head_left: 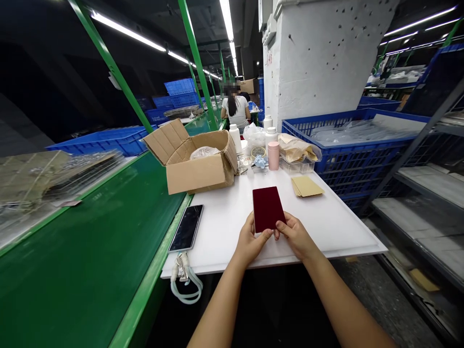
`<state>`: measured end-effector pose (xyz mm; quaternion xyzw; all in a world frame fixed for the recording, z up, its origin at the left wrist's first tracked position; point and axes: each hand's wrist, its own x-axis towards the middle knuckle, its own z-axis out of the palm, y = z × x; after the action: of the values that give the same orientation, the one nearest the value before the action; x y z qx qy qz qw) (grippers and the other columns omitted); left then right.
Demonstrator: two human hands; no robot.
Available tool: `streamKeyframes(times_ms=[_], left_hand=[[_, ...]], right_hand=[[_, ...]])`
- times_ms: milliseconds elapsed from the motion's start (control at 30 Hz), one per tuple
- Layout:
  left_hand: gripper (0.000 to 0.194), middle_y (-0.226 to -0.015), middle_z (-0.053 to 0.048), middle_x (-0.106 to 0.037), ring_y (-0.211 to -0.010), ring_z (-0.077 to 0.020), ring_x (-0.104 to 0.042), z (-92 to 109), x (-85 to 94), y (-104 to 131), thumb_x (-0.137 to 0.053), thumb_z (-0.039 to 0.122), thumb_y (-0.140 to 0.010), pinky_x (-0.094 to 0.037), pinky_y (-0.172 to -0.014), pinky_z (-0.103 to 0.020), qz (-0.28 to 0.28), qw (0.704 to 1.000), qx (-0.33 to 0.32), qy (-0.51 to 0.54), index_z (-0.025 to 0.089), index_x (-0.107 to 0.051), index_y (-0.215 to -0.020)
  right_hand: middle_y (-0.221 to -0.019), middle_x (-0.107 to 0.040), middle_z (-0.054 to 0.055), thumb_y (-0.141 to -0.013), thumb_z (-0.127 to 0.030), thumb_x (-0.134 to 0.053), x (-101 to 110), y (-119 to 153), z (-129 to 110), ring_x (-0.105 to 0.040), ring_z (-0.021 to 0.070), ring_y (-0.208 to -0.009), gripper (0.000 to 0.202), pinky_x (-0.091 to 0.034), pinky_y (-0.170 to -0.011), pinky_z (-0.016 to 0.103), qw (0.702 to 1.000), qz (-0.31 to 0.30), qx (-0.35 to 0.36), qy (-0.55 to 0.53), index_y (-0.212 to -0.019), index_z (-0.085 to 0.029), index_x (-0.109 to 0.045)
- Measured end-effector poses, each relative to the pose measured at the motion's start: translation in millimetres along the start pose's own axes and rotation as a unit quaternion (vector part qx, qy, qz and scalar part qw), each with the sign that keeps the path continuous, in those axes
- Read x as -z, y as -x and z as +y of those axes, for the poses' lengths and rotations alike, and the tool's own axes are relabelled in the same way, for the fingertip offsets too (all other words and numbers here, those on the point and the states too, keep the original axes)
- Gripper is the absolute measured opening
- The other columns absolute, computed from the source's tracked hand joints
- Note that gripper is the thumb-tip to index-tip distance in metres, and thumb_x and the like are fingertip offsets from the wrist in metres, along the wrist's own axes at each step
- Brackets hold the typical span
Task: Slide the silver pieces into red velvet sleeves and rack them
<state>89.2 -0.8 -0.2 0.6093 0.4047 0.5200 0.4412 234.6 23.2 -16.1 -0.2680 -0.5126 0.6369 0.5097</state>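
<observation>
A dark red rectangular panel (268, 208) is held above the near part of the white table (224, 217), tilted with its face up toward me. My left hand (251, 241) grips its lower left corner, thumb near the bottom edge. At the lower right corner, my right hand (293, 236) holds it with the thumb on the front face. The fingers behind the panel are mostly hidden. Beyond it on the right lies a small stack of tan cards (307, 186).
An open cardboard box (197, 175) stands at the back left, a phone (186, 228) with a strap at the left edge. Bottles, a pink container (273, 156) and plastic bags line the back. A green conveyor (90, 241) runs left; blue crates (348, 154) stand right. A person (236, 112) sits ahead.
</observation>
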Motion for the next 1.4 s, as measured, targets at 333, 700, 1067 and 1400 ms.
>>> streamKeyframes(times_ms=[333, 700, 1067, 1400], left_hand=[[0.043, -0.072, 0.001, -0.051, -0.053, -0.0043, -0.045, -8, 3.4, 1, -0.056, 0.041, -0.077, -0.039, -0.049, -0.017, 0.053, 0.996, 0.063, 0.020, 0.015, -0.040, -0.108], [0.035, -0.067, 0.003, -0.042, -0.056, -0.0048, -0.042, -14, 10.9, 3, -0.049, 0.039, -0.082, -0.038, -0.053, -0.019, 0.024, 0.987, 0.028, 0.155, 0.017, -0.037, -0.106], [0.040, -0.072, 0.000, -0.050, -0.061, -0.0068, -0.049, -13, 9.5, 6, -0.051, 0.036, -0.082, -0.041, -0.060, -0.021, -0.006, 0.996, 0.031, 0.085, 0.016, -0.036, -0.113], [0.040, -0.069, 0.000, -0.051, -0.061, -0.0083, -0.049, -17, 12.7, 8, -0.052, 0.037, -0.081, -0.041, -0.059, -0.022, -0.018, 0.990, 0.065, 0.122, 0.016, -0.037, -0.112]], right_hand=[[-0.069, -0.059, 0.002, -0.075, -0.041, -0.063, -6, 0, 0, -0.053, 0.0134, -0.058, 0.038, -0.044, -0.059, 0.028, 0.998, -0.036, 0.009, 0.042, -0.103, -0.016, -0.057], [-0.066, -0.061, 0.005, -0.086, -0.058, -0.033, -5, 2, -5, -0.058, 0.0189, -0.065, 0.054, -0.045, -0.072, 0.036, 0.998, -0.062, 0.012, 0.016, -0.105, -0.015, -0.061], [-0.060, -0.058, 0.002, -0.086, -0.043, -0.047, -3, 2, -5, -0.055, 0.0149, -0.058, 0.032, -0.045, -0.069, 0.032, 1.000, 0.000, 0.018, -0.008, -0.079, -0.016, -0.063], [-0.058, -0.055, 0.000, -0.085, -0.037, -0.050, -1, 9, -11, -0.056, 0.0155, -0.061, 0.026, -0.045, -0.071, 0.034, 0.999, -0.040, 0.008, -0.022, -0.092, -0.016, -0.063]])
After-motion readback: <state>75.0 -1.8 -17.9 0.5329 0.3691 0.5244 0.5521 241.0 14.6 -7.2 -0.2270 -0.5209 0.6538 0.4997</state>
